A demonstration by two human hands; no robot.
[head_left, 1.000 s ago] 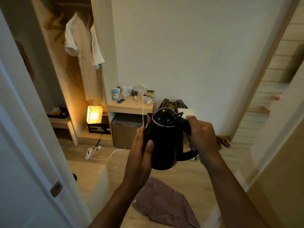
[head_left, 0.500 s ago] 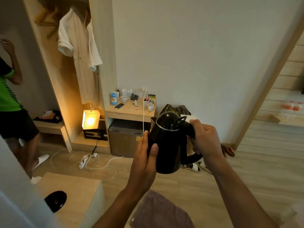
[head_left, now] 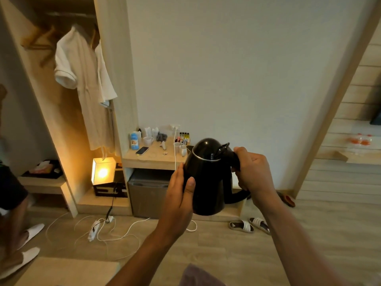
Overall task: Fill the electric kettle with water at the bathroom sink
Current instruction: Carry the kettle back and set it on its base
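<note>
A black electric kettle (head_left: 208,178) with its domed lid closed is held upright in front of me at chest height. My right hand (head_left: 252,172) is wrapped around the handle near its top. My left hand (head_left: 180,195) presses flat against the kettle's left side, thumb on the front. No sink or tap is in view; I face a bedroom wall.
A wooden shelf (head_left: 152,159) with cups, a phone and bottles stands over a mini fridge (head_left: 148,193) just behind the kettle. Cables and a power strip (head_left: 97,228) lie on the floor. Sandals (head_left: 249,225) sit to the right. Another person's leg (head_left: 12,213) is at the left edge.
I have moved forward out of the doorway into the room; the shelf and fridge are nearer. The kettle stays in both hands. The person at left has shifted toward the frame edge.
</note>
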